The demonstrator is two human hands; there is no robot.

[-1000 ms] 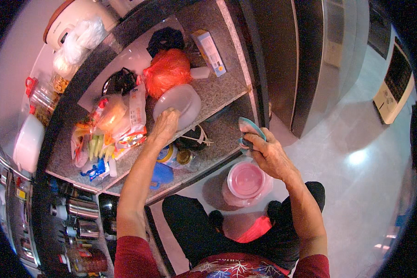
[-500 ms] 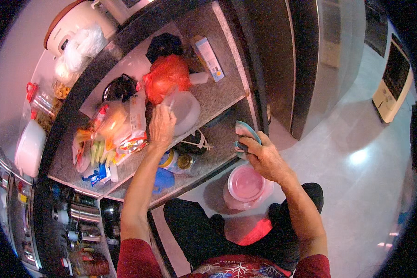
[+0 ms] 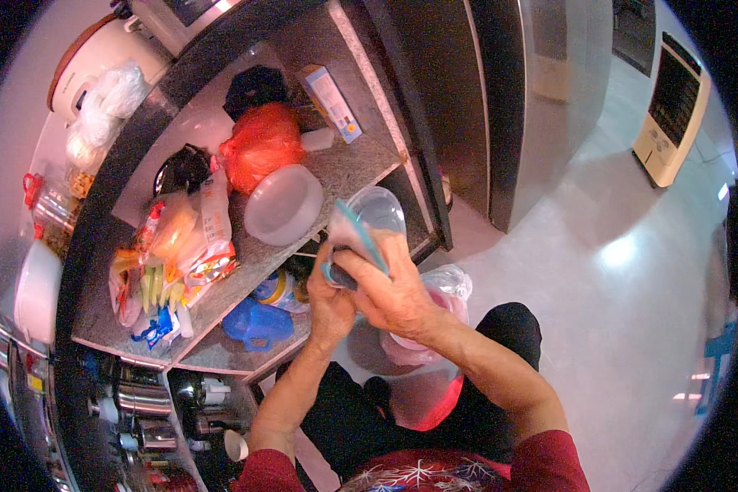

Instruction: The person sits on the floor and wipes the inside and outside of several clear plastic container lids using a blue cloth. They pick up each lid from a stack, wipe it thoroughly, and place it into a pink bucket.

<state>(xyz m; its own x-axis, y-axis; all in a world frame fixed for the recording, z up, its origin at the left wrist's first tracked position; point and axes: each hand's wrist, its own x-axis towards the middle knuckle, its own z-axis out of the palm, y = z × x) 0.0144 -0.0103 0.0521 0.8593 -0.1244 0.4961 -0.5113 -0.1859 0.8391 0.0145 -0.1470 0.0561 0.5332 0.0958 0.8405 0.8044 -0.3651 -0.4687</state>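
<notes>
My right hand [image 3: 394,291] grips a flat, whitish thing with a teal edge [image 3: 359,234]; its kind I cannot make out. Close against it, my left hand [image 3: 332,303] has its fingers around the lower part of the same thing, partly hidden by the right hand. Just beyond the fingers shows a clear plastic tub [image 3: 381,205]; whether a hand touches it I cannot tell. On the shelf to the left sits a translucent white bowl [image 3: 283,205], apart from both hands.
The stone shelf [image 3: 254,254] also bears a red plastic bag [image 3: 262,148], food packets [image 3: 172,238] and a slim box [image 3: 332,102]. Below it are a blue plastic container [image 3: 258,324] and a tin. A pink, bag-lined bucket [image 3: 418,344] stands between my knees. An air cooler [image 3: 672,115] stands far right.
My left hand has left the white bowl and come right to meet my right hand. The right hand has moved left with the teal-edged thing. The clear tub now shows.
</notes>
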